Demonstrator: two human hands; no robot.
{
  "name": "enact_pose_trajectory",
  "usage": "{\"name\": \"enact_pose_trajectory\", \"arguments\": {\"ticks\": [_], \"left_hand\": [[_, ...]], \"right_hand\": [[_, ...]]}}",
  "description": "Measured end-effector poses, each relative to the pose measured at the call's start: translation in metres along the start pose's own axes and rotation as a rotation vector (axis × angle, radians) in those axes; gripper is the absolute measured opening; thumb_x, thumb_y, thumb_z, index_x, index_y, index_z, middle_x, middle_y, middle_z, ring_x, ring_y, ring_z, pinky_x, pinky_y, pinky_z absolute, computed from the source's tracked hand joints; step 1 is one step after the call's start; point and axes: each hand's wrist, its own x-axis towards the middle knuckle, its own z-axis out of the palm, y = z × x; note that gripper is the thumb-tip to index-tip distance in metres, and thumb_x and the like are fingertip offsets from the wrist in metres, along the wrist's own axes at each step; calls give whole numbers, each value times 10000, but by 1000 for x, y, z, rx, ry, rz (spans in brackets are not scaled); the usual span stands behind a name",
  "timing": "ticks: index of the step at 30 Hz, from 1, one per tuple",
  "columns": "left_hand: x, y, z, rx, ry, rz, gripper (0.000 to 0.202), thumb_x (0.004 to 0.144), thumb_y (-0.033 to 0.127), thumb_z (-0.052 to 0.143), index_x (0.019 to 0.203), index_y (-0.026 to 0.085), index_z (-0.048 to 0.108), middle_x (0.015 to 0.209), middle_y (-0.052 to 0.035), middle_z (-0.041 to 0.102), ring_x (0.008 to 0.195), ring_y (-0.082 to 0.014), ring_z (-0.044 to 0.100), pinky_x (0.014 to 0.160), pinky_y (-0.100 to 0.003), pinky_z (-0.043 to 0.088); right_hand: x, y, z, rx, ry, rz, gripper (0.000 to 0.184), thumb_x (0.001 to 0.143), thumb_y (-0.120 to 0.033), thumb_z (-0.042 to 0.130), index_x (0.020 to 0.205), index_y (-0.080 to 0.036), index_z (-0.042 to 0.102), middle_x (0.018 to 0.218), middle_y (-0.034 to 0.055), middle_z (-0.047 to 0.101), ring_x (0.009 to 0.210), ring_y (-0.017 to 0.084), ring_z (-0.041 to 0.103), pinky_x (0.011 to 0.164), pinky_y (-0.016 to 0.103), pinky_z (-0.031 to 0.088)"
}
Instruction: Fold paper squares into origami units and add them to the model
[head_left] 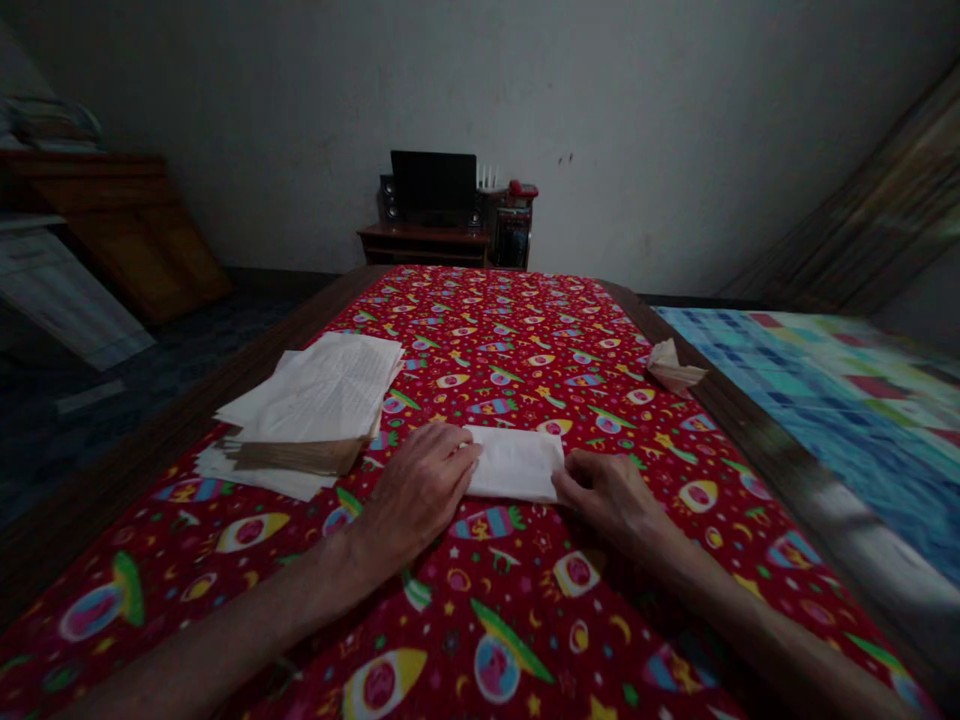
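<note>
A folded white sheet of paper (517, 463) lies flat on the red patterned tablecloth (525, 340) in front of me. My left hand (420, 490) rests palm down on the sheet's left end, fingers stretched flat over its edge. My right hand (607, 492) is at the sheet's right end, its fingers curled and pinching the paper's near right corner. Both forearms reach in from the bottom of the view.
A stack of white and brown papers (315, 405) lies to the left of the sheet. A small folded paper object (673, 368) sits near the table's right edge. A blue patterned bed or mat (825, 400) lies to the right. A low stand with a dark screen (433, 190) is at the far wall.
</note>
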Motion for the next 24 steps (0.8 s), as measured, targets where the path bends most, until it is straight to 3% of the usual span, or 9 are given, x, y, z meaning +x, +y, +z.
{"name": "enact_pose_trajectory", "arguments": {"ticks": [2, 4, 9, 24], "left_hand": [[-1, 9, -1, -20, -8, 116, 298, 949, 200, 395, 1199, 159, 551, 1272, -80, 568, 1217, -218, 471, 1079, -437, 313], [-4, 19, 0, -56, -110, 194, 373, 960, 242, 384, 1320, 170, 452, 1414, -64, 453, 1334, -217, 355, 1127, -435, 251], [-8, 30, 7, -134, -323, 189, 466, 969, 303, 359, 1423, 211, 307, 1502, -35, 316, 1388, -218, 271, 1126, -447, 262], [-9, 27, 11, -120, -330, 204, 449, 967, 297, 349, 1409, 222, 337, 1481, -49, 357, 1376, -224, 300, 1127, -459, 241]], "right_hand": [[-1, 0, 1, 12, 15, 5, 285, 808, -366, 471, 606, -175, 536, 524, -21, 511, 464, 92, 444, 458, 216, 247], [-2, 0, 2, 19, 25, 10, 290, 813, -369, 465, 607, -175, 525, 526, -23, 504, 463, 89, 433, 460, 217, 244], [-2, 1, 3, -4, 43, -11, 297, 812, -371, 466, 589, -176, 490, 512, -33, 459, 460, 83, 399, 466, 221, 233], [8, -2, -3, 13, 82, -45, 368, 844, -393, 431, 564, -176, 533, 496, 2, 511, 449, 96, 396, 439, 222, 235]]}}
